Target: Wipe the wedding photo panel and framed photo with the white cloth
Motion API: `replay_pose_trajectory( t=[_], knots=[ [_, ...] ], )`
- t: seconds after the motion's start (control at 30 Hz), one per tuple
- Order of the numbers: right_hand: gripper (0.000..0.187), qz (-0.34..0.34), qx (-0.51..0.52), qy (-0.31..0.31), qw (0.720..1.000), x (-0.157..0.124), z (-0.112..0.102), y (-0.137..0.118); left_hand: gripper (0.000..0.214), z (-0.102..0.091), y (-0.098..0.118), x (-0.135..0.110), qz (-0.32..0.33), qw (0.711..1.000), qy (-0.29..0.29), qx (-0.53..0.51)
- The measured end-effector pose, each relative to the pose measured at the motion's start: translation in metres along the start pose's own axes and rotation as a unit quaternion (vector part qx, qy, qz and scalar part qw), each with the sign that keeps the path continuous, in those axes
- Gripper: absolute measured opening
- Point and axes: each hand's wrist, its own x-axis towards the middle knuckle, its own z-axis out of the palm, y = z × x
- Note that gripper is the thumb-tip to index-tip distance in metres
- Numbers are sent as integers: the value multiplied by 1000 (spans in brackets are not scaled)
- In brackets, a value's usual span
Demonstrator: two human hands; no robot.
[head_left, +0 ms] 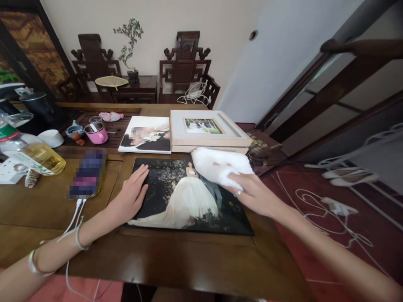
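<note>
A dark wedding photo panel (185,205) lies flat on the wooden table (176,256); it pictures a figure in a long white gown. My left hand (135,188) rests with fingers extended on the panel's left edge. A white cloth (220,163) is gripped in my right hand (248,191), over the panel's upper right part. The cloth covers that corner and hides some fingertips. Behind the panel are a smaller photo panel (145,144) and a stack of pale picture frames (233,123), the top one with a small photo inside.
On the left are a phone (88,174) with white cables, a bottle of yellow liquid (47,157), a pink cup (96,134) and a white bowl (51,137). Dark wooden chairs (185,63) stand by the wall. Cables (330,226) trail on the red floor at right.
</note>
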Motion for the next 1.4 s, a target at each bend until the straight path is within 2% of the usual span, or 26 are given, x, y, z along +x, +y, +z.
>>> replay_pose_trajectory(
  t=[0.07, 0.2, 0.33, 0.43, 0.63, 0.73, 0.83, 1.03, 1.13, 1.2, 1.27, 1.4],
  knots=[
    [17, -26, -11, 9, 1000, -17, 5, -19, 46, 0, 0, 0, 0, 1000, 1, -1],
    [21, -160, -20, 18, 987, -50, 15, -68, 47, 0, 2, 0, -8, 1000, -3, 6],
    [21, -222, -13, 8, 975, -58, 17, -101, 47, -1, 3, 1, -10, 1000, -11, 7],
    [20, -207, 8, -15, 978, -44, 17, -96, 46, -2, 4, 0, -1, 1000, -7, 2],
    [27, -92, -4, -46, 995, 19, 13, -43, 46, -2, 2, 0, 7, 1000, -8, -2],
    [29, -70, -7, -53, 996, 42, 12, -32, 45, -2, 2, 0, 8, 1000, -8, -5],
    [29, -76, -9, -60, 995, 40, 16, -45, 45, -2, 2, 0, 2, 1000, -12, -4],
    [28, -141, 35, -81, 986, -12, 23, -117, 45, -1, 2, 0, 3, 1000, -11, -4],
    [26, -169, 54, -86, 980, -23, 21, -140, 46, -1, 2, 1, 2, 1000, -16, -2],
    [29, -162, 63, -114, 978, -16, 19, -140, 46, -1, 2, 1, 1, 1000, -16, -4],
    [34, -141, 67, -133, 979, 2, 18, -129, 46, 0, 1, 0, 4, 1000, -14, -4],
    [39, -106, 39, -106, 988, 50, 21, -91, 46, 1, -2, -1, 19, 1000, -6, -6]
  ],
)
